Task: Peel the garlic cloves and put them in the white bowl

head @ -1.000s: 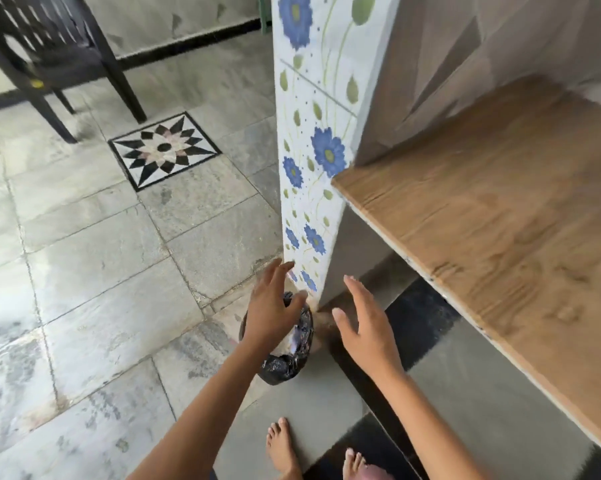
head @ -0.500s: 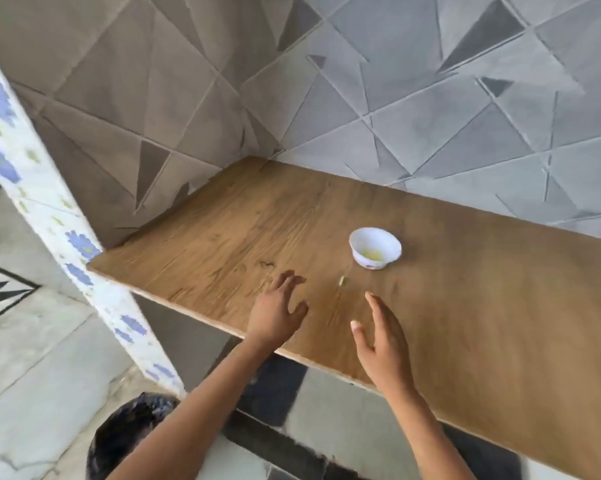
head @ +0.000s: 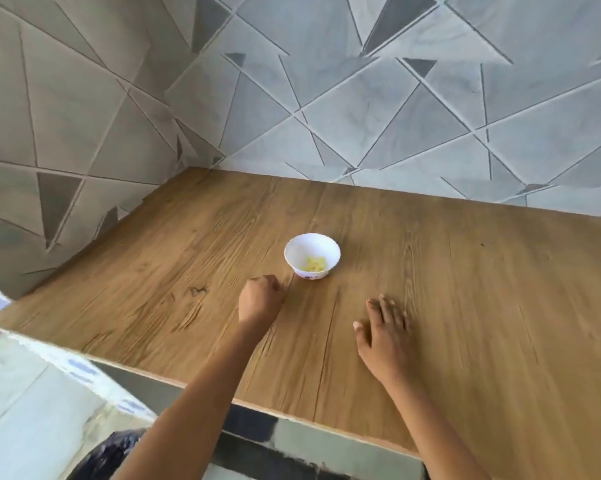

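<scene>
I thought the left hand (head: 261,299) could bump the white bowl (head: 299,247) and spill it, because the hand was just below and left of the bowl. That hand was curled in a fist, and I could not tell if it held anything. The right hand (head: 384,329) lay flat on the desk (head: 482,306), holding nothing. The bowl stood upright in the middle of the frame, mouth up. It was round, with no long side. The garlic cloves (head: 314,264) inside were too small to tell which way they lay.
</scene>
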The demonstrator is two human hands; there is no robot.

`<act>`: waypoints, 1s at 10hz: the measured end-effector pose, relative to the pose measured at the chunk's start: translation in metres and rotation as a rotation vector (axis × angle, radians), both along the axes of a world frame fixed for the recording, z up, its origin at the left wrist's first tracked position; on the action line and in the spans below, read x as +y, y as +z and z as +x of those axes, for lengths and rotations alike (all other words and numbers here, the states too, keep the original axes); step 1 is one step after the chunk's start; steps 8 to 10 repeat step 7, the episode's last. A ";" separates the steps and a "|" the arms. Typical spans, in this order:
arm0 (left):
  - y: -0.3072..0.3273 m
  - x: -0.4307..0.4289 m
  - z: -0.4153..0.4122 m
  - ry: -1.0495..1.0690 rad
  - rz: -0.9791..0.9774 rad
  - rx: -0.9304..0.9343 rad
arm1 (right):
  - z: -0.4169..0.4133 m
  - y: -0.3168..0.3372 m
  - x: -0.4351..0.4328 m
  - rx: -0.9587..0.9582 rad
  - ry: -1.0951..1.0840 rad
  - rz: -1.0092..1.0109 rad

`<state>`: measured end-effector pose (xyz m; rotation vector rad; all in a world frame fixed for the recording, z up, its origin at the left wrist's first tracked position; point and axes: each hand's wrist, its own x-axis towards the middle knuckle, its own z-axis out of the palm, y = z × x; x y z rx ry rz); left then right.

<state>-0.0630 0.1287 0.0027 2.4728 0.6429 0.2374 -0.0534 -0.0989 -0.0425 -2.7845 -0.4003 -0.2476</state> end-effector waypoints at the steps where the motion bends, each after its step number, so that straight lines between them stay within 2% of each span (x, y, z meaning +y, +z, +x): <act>1: 0.013 0.006 0.007 -0.010 -0.070 -0.105 | 0.001 0.000 0.000 0.007 -0.004 -0.032; 2: 0.041 0.004 0.028 -0.047 -0.144 -0.333 | 0.002 0.000 0.002 0.003 -0.039 -0.051; 3: 0.056 -0.002 0.062 -0.246 -0.038 -0.270 | 0.001 -0.002 0.004 -0.015 -0.060 -0.047; 4: 0.048 -0.012 0.093 -0.388 0.166 0.042 | 0.000 -0.003 0.004 -0.013 -0.066 -0.067; 5: 0.040 -0.020 0.104 -0.427 0.345 0.248 | 0.000 -0.003 0.005 0.024 -0.070 -0.067; 6: 0.040 -0.010 0.101 -0.366 0.188 0.166 | 0.001 -0.001 0.005 0.058 -0.055 -0.049; 7: 0.042 -0.002 0.073 -0.281 0.031 -0.111 | -0.001 0.002 0.003 0.104 -0.012 0.002; 10: 0.042 -0.002 0.073 -0.281 0.031 -0.111 | -0.001 0.002 0.003 0.104 -0.012 0.002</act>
